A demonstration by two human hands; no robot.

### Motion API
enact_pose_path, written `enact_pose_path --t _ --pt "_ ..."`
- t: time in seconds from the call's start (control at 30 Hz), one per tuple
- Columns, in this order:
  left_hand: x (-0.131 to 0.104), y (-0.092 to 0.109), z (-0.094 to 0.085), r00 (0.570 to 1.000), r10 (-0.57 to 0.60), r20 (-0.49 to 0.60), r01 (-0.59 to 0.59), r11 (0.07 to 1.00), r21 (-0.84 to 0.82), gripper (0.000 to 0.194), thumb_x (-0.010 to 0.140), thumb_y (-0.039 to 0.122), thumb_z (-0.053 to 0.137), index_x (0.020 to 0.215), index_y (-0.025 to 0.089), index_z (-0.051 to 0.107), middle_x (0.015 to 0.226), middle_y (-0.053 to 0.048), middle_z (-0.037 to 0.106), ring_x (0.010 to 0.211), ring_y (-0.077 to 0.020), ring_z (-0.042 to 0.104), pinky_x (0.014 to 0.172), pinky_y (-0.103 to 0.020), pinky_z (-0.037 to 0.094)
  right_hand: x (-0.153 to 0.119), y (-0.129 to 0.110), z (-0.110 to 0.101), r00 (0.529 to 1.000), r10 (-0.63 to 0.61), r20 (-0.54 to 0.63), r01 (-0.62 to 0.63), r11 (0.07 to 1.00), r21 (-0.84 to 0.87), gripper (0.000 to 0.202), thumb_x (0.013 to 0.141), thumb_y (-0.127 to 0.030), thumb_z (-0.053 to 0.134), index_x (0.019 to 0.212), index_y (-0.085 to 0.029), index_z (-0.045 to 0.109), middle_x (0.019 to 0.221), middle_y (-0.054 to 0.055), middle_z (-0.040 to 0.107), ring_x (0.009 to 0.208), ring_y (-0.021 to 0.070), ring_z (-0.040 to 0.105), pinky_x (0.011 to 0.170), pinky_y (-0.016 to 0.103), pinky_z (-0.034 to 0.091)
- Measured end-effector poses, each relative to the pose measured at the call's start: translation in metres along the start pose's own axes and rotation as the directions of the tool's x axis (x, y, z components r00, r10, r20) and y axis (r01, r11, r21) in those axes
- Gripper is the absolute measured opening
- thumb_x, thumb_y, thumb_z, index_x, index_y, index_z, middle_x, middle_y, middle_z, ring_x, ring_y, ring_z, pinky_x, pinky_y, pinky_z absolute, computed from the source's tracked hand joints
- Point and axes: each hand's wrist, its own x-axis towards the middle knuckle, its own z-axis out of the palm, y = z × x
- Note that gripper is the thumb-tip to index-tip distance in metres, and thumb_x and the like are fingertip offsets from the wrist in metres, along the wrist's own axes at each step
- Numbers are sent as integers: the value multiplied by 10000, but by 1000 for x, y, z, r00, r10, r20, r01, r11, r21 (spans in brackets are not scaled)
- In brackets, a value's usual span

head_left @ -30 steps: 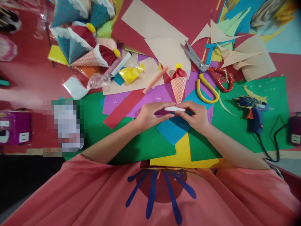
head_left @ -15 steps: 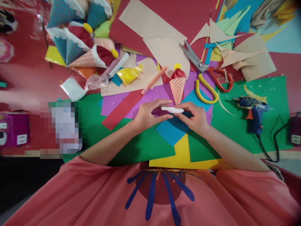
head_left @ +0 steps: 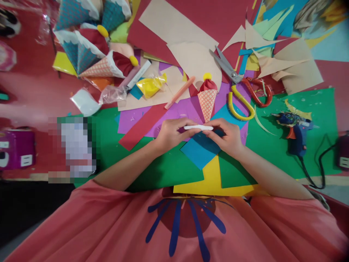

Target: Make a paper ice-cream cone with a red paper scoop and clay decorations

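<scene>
Between my left hand [head_left: 171,135] and my right hand [head_left: 227,136] is a thin white strip of soft-looking clay [head_left: 198,127], lying sideways. Thumb and fingers of both hands pinch it, one hand at each end. Just beyond my fingertips lies a small paper ice-cream cone [head_left: 207,103] with an orange lattice, a red swirl and a yellow top. Under my hands are a blue sheet [head_left: 200,151] and a purple sheet [head_left: 152,122]. A pale lump of white clay in a wrapper [head_left: 85,102] rests off to the left.
Scissors [head_left: 233,75] with yellow and red handles lie open beyond my right hand. At right is a blue glue gun [head_left: 298,136] with its cord. Finished-looking cones [head_left: 81,47] pile up at upper left; paper scraps [head_left: 294,62] spread at upper right. A blurred-out object [head_left: 77,147] lies left.
The white clay looks narrower and straighter, its left end now closed between my left thumb and fingers. My left fingers have come together. The other things stay in place.
</scene>
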Motion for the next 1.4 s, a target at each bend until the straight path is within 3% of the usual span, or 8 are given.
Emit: enact_pose_path --t 0.1,0.2,0.43,0.57,0.8,1.0,1.17,1.4 --pt "0 -1 0 1000 -28 9 29 999 -26 523 875 639 557 749 165 738 596 0 712 508 -74 622 485 -158 427 -1 0 -1 997 80 17 -80 996 37 231 936 -397 607 843 -192 658 666 -11 696 521 93 604 494 218 454" --pt "1 -1 0 1000 1 -6 -1 999 -41 506 823 638 634 916 153 746 814 -48 777 685 -113 705 606 -174 513 0 1 -1 994 112 8 -112 993 46 293 936 -450 591 826 -188 664 650 -8 677 536 97 600 510 223 447" --pt "-1 1 2 1000 5 -3 -5 1000 -11 400 878 545 624 925 163 733 875 -48 786 761 -121 732 699 -188 549 1 6 2 1000 14 9 -15 992 123 427 884 -464 660 1237 -230 612 1029 68 747 805 166 708 635 272 562" --pt "-1 0 2 998 68 -3 -68 998 -11 395 893 540 604 864 170 742 795 -36 780 680 -103 713 629 -165 515 2 6 2 991 -130 11 130 991 44 170 914 -277 637 1074 -248 687 963 39 766 871 172 716 746 299 575" --pt "-2 -1 0 993 -102 66 107 991 -78 465 844 618 619 909 181 763 694 -9 750 558 -88 645 517 -165 455 3 -1 -2 999 48 10 -48 999 -7 234 959 -381 563 895 -209 709 786 19 747 666 130 670 620 258 526" --pt "0 1 0 998 -64 -20 63 996 -57 421 853 584 635 912 185 755 829 -41 784 708 -112 718 652 -173 536 2 3 -1 995 102 -24 -98 989 110 320 897 -453 640 1117 -226 690 1043 64 758 826 162 702 704 298 567" --pt "0 1 0 1000 6 -31 -8 998 -60 392 884 548 616 844 190 769 726 -19 777 580 -80 690 540 -138 491 5 3 -1 999 -41 -13 41 997 59 154 893 -331 652 979 -221 717 874 37 772 752 153 685 685 298 547" --pt "-2 0 0 998 -1 -65 -5 995 -96 402 827 543 689 1024 202 768 857 -44 799 655 -107 728 629 -162 569 4 1 -2 989 133 -68 -128 989 79 172 878 -371 672 892 -208 727 784 17 752 652 133 653 597 267 506"
